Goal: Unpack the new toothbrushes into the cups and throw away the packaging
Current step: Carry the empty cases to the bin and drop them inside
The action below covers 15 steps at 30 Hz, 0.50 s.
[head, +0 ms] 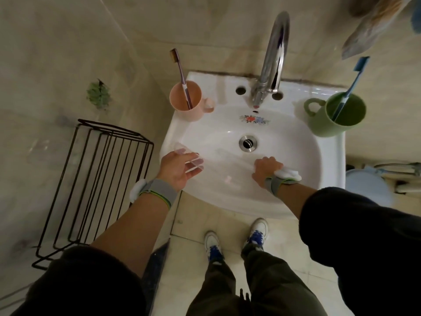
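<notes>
A pink cup point(185, 101) on the sink's back left rim holds a brown-bristled toothbrush point(182, 76). On the back right rim stands a green cup point(337, 117) with a blue toothbrush point(352, 85) in it. My left hand point(177, 168) is palm up over the sink's left edge, fingers loosely around a clear plastic packaging shell point(182, 152). Inside the basin my right hand point(266, 168) is a fist on another faint, see-through piece of packaging point(234, 157). A small pinkish scrap point(229, 179) lies in the basin near the front.
The white sink point(303, 179) has a chrome tap point(273, 58) at the back and a drain point(247, 142) in the middle. A black wire rack point(95, 179) stands on the floor to the left. A pale blue bin point(366, 185) sits to the right. My shoes point(234, 240) are on the tiles below.
</notes>
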Tool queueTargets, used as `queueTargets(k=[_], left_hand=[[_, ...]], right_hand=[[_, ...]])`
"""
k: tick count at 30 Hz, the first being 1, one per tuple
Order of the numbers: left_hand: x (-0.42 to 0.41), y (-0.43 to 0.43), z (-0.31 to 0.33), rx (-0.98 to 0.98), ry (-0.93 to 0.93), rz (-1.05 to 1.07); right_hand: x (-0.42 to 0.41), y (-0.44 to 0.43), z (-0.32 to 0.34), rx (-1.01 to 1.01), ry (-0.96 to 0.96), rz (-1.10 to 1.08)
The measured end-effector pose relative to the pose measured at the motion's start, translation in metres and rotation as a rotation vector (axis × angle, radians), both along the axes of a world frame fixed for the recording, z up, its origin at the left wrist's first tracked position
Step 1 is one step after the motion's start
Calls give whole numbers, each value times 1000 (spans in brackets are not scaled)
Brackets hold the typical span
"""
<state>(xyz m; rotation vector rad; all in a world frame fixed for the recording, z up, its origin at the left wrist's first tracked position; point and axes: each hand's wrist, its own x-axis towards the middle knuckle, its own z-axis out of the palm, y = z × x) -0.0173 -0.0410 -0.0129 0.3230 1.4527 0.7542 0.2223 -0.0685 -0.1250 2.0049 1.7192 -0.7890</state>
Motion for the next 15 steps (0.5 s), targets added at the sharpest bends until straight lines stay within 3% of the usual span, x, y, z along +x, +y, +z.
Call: queueTargets(k=[4,15], left_hand=[[-3,1,5,11,47,-31],[30,-1,65,190,-36,-252]], right_hand=[[-3,-3,28,96,67,-93],[-27,-62,156,362,711,-587]])
